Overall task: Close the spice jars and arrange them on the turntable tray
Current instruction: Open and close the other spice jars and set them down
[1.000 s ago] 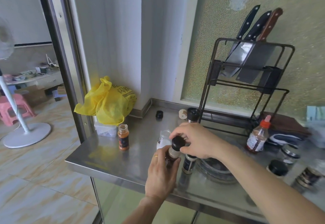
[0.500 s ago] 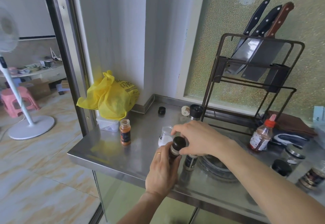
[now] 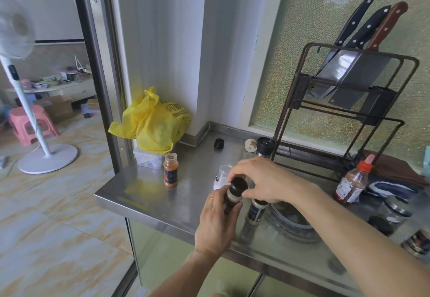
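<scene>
My left hand grips the body of a dark spice jar above the steel counter's front edge. My right hand pinches the black lid on top of that jar. An open orange spice jar stands to the left. A clear open jar with white powder stands behind my hands. A dark-labelled jar stands beside the round turntable tray, partly hidden by my right forearm. A loose black cap and a white cap lie near the wall.
A yellow bag on a plastic box sits at the counter's back left. A knife rack stands at the back right, a black grinder at its foot. A red-capped bottle, glass jars and cloths lie right.
The camera tilted up slightly. Both hands stay on the dark jar; my right hand's fingers have shifted around the black lid.
</scene>
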Demonstrator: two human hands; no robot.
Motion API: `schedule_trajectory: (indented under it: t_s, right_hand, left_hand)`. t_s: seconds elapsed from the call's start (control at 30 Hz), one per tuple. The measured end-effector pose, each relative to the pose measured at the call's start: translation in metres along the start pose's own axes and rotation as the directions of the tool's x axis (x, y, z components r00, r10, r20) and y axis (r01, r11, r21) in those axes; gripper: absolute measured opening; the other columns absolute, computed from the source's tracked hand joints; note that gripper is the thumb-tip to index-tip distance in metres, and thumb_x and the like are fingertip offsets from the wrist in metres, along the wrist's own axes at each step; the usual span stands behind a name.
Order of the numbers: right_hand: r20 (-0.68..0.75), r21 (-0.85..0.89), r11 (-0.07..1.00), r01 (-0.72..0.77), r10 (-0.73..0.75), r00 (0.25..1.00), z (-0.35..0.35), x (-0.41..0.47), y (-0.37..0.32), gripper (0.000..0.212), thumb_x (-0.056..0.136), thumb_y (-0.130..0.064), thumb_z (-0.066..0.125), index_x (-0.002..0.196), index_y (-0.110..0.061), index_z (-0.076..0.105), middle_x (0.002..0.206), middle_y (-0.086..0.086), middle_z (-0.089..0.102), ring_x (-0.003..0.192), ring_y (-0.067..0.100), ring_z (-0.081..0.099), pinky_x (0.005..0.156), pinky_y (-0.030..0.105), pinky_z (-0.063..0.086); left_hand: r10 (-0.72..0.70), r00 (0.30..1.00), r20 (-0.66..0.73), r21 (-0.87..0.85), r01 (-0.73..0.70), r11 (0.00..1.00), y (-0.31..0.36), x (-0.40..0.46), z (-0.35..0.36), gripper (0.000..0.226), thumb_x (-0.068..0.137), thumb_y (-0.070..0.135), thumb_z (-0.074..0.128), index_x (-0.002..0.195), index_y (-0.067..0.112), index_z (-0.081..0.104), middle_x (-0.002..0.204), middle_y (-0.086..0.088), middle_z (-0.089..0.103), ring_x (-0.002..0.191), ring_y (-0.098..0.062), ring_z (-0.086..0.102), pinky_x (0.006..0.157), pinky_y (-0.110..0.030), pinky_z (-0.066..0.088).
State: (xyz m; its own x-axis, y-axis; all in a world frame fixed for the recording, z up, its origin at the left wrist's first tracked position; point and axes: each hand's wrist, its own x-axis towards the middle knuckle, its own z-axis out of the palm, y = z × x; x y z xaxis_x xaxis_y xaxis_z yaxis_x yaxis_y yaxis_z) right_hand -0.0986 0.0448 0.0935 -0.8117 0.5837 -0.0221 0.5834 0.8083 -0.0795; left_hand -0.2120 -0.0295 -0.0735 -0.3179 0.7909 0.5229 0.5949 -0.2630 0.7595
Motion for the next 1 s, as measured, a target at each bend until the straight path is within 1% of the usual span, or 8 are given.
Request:
schedule_trajectory:
  t_s: [0.17,0.27,0.47,0.7,0.77,0.87,0.93,1.0]
  right_hand:
    - [-0.004,0.182,0.982,0.057,-0.057,0.998,-0.014,0.002,0.004,0.048,0.074,-0.001,0.075,0.110,-0.032,0.073,0.099,-0.016,0.064,0.093,0.007,0.064,0.089,0.032,0.053]
    - [-0.033,0.369,0.928,0.049,-0.039,0.999,-0.034,-0.002,0.009,0.047,0.073,0.002,0.077,0.109,-0.029,0.075,0.096,-0.020,0.068,0.096,0.002,0.068,0.090,0.025,0.057]
    - [-0.027,0.537,0.844,0.013,0.002,1.000,-0.054,-0.013,0.016,0.043,0.078,0.007,0.079,0.112,-0.019,0.074,0.100,-0.004,0.076,0.100,0.011,0.073,0.094,0.031,0.059]
    - [0.022,0.345,0.922,-0.177,0.181,0.983,-0.050,-0.021,0.010,0.029,0.081,-0.055,0.076,0.093,-0.029,0.079,0.080,-0.005,0.078,0.073,0.006,0.073,0.078,0.028,0.060]
    - [0.010,0.339,0.928,-0.157,0.164,0.986,-0.053,-0.024,0.009,0.032,0.078,-0.054,0.080,0.102,-0.034,0.076,0.091,-0.011,0.076,0.083,0.002,0.071,0.079,0.025,0.058]
    - [0.072,0.475,0.876,-0.088,0.061,0.995,-0.059,-0.028,0.010,0.039,0.080,-0.019,0.085,0.115,-0.030,0.071,0.104,-0.005,0.073,0.090,0.012,0.071,0.084,0.031,0.060]
    - [0.039,0.435,0.894,-0.105,0.098,0.994,-0.056,-0.026,0.007,0.016,0.085,-0.030,0.081,0.101,-0.027,0.076,0.090,-0.001,0.077,0.079,0.015,0.074,0.078,0.030,0.060]
    - [0.049,0.366,0.916,-0.164,0.157,0.986,-0.052,-0.023,0.007,0.036,0.089,-0.058,0.066,0.090,-0.023,0.078,0.078,0.001,0.078,0.068,0.015,0.075,0.075,0.030,0.060]
  left_hand:
    - [-0.177,0.984,-0.027,-0.303,0.161,0.939,0.012,0.005,-0.013,0.044,0.087,0.025,0.078,0.128,0.028,0.061,0.103,0.014,0.073,0.093,-0.005,0.068,0.083,-0.020,0.052]
    - [-0.268,0.953,0.142,-0.643,0.295,0.707,0.021,0.019,-0.027,0.034,0.084,0.019,0.080,0.116,0.017,0.066,0.093,0.004,0.073,0.080,-0.013,0.063,0.072,-0.035,0.052]
    - [-0.152,0.895,0.419,-0.830,0.446,0.335,0.040,0.035,-0.041,0.033,0.097,0.028,0.058,0.106,-0.001,0.072,0.087,-0.020,0.067,0.067,-0.021,0.051,0.065,-0.026,0.045]
    - [-0.151,0.907,0.392,-0.820,0.420,0.389,0.040,0.026,-0.038,0.037,0.091,0.028,0.071,0.115,0.001,0.072,0.095,-0.020,0.066,0.072,-0.022,0.046,0.072,-0.026,0.046]
    - [-0.161,0.909,0.385,-0.815,0.417,0.402,0.042,0.026,-0.039,0.040,0.086,0.030,0.074,0.114,0.002,0.073,0.094,-0.018,0.066,0.072,-0.022,0.045,0.072,-0.026,0.047]
    - [-0.151,0.913,0.379,-0.814,0.407,0.415,0.043,0.028,-0.041,0.041,0.084,0.031,0.074,0.113,0.002,0.074,0.094,-0.018,0.066,0.072,-0.021,0.044,0.071,-0.025,0.046]
    - [-0.154,0.914,0.375,-0.811,0.404,0.422,0.044,0.028,-0.043,0.041,0.083,0.031,0.076,0.113,0.003,0.074,0.093,-0.018,0.067,0.072,-0.021,0.045,0.071,-0.024,0.047]
    - [-0.150,0.917,0.369,-0.811,0.397,0.430,0.045,0.027,-0.044,0.040,0.082,0.031,0.076,0.112,0.004,0.075,0.093,-0.017,0.068,0.072,-0.020,0.046,0.071,-0.024,0.047]
